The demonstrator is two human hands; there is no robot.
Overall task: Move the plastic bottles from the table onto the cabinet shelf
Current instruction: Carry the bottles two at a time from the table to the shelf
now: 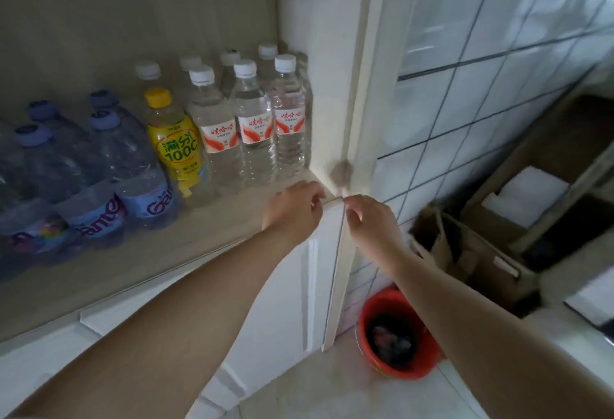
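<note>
White tiles (481,93) flank the cabinet shelf (199,236), where the bottles (252,119) stand packed toward the back corner to leave room in front. Both my left hand (292,209) and right hand (372,222) curl loosely, empty, at the lower door (319,269) edge, probably to shut it.

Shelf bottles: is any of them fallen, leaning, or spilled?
None. The clear bottles and the yellow bottle stand upright in rows, caps on, and the blue bottles stand in a group on the shelf. No liquid shows. Both hands, left and right, hold no bottle.
</note>
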